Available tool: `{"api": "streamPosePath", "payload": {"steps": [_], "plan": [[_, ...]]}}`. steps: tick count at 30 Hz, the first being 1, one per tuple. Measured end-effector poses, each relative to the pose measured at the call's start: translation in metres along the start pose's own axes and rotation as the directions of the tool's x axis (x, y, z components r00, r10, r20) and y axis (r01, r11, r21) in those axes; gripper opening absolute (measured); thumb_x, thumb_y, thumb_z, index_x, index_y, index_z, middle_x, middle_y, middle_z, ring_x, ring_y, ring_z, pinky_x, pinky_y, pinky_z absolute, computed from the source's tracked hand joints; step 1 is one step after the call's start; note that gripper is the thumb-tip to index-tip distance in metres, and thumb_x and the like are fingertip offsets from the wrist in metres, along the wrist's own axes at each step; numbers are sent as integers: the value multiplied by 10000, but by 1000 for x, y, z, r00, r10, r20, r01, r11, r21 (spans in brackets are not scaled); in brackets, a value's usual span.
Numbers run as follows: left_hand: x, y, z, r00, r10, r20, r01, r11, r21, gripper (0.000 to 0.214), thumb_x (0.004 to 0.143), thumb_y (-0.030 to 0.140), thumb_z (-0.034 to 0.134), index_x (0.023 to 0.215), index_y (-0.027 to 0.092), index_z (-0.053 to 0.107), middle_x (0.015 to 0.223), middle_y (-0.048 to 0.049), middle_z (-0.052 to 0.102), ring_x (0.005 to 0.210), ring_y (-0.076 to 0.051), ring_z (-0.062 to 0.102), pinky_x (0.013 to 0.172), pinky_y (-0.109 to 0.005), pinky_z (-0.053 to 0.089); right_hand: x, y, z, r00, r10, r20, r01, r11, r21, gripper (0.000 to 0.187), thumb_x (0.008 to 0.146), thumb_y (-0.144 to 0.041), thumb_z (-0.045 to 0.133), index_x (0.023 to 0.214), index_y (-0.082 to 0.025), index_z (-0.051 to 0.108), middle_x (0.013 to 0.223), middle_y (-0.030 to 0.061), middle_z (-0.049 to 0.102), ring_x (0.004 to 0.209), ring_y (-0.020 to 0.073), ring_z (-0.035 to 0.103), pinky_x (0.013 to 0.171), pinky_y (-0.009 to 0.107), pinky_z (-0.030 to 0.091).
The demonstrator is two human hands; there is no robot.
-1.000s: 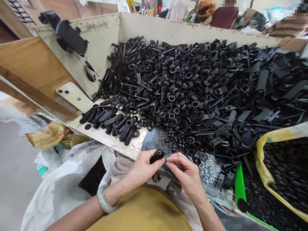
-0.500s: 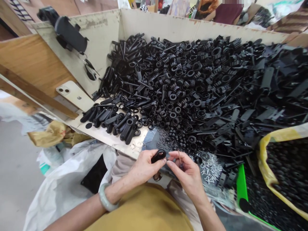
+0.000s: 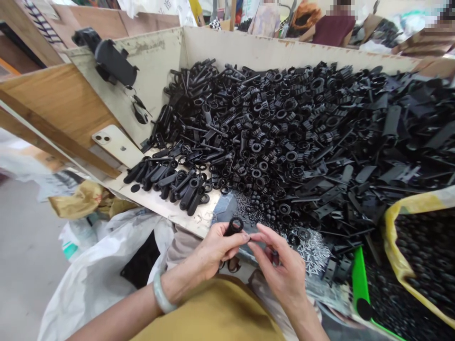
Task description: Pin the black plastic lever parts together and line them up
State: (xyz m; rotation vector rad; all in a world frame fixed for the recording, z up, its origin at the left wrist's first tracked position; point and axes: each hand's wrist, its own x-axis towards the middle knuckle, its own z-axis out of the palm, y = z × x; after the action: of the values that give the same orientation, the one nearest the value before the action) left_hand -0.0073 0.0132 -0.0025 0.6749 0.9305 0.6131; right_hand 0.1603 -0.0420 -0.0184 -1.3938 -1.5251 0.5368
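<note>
My left hand (image 3: 215, 248) is closed around a black plastic part with a ring-shaped end (image 3: 235, 225); the ring end sticks up past the fingers. Close on its right, my right hand (image 3: 280, 263) has its fingers curled, with fingertips at the left thumb and the edge of the part. Something small and dark shows in its curled fingers, too hidden to name. Just beyond the hands lie small black pieces (image 3: 254, 204) on a blue-grey sheet. Silver screws (image 3: 313, 253) form a pile right of my right hand.
A big heap of black plastic parts (image 3: 270, 128) fills the pale-walled bin (image 3: 284, 52). Elongated black parts (image 3: 168, 180) lie at its front left, near a white phone (image 3: 119, 144). A yellow-rimmed sack (image 3: 393, 237) and green strip (image 3: 359, 274) stand right; a white sack (image 3: 85, 289) left.
The ring end of the black part has turned more toward me. My right hand has shifted slightly right and down, and the thin brown rod above its fingers no longer shows.
</note>
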Motion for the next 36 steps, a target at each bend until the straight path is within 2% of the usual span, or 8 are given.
{"api": "streamPosePath", "payload": {"steps": [2,5,8,13,17,24,30,36], "plan": [[1,-2,1,999,-38,10,38,998,-56,379,748,432,831,727,184,545,517,104,404,454,-46,283,442,-222,181,1,-1,0,998,66,-15,-66,997,44,374,936,-246,716,1307,-265,671,953,36,810,629,151,691,573,256,570],[2,-4,1,998,-65,11,66,990,-125,378,734,420,846,757,188,548,539,99,438,466,-47,319,466,-220,218,5,-3,1,996,92,-7,-91,989,121,181,941,-238,711,1117,-237,757,934,44,795,730,166,727,632,254,599],[2,-6,0,998,-68,9,68,988,-139,376,738,416,843,735,193,540,529,99,431,468,-53,332,477,-227,235,7,-4,2,1000,-4,7,3,987,158,111,949,-170,695,988,-230,780,943,47,780,832,176,743,737,266,614],[-1,-6,3,997,-67,-28,60,980,-191,399,724,387,862,693,198,512,530,92,454,472,-56,346,490,-228,252,6,0,2,988,-151,7,151,987,49,225,944,-82,677,1079,-238,768,989,46,769,873,162,739,776,254,601],[-3,-7,5,997,-71,-40,61,975,-212,408,727,374,868,662,194,507,529,89,462,476,-53,348,501,-220,266,6,1,3,979,-201,20,201,979,-30,203,938,-96,696,1083,-224,756,970,47,753,821,150,728,697,231,582],[-2,-8,6,997,-75,-9,72,977,-202,349,755,373,842,714,185,551,541,80,475,489,-60,364,495,-219,243,4,1,4,993,-115,20,116,992,-39,154,948,-136,686,1069,-223,724,926,20,714,649,110,624,572,221,503],[-7,0,3,986,-71,150,94,984,-154,159,784,218,655,927,171,606,643,28,601,525,-81,451,536,-235,285,2,4,0,999,50,-13,-50,999,-9,61,941,-201,682,979,-224,724,820,-9,664,567,107,534,494,225,435],[-11,-5,-1,992,-69,109,74,996,-40,223,762,193,658,948,193,536,657,61,558,601,-89,469,634,-251,344,4,4,2,995,-37,90,40,999,-33,93,955,-191,673,1035,-226,708,889,1,683,573,105,541,539,235,457]]}}
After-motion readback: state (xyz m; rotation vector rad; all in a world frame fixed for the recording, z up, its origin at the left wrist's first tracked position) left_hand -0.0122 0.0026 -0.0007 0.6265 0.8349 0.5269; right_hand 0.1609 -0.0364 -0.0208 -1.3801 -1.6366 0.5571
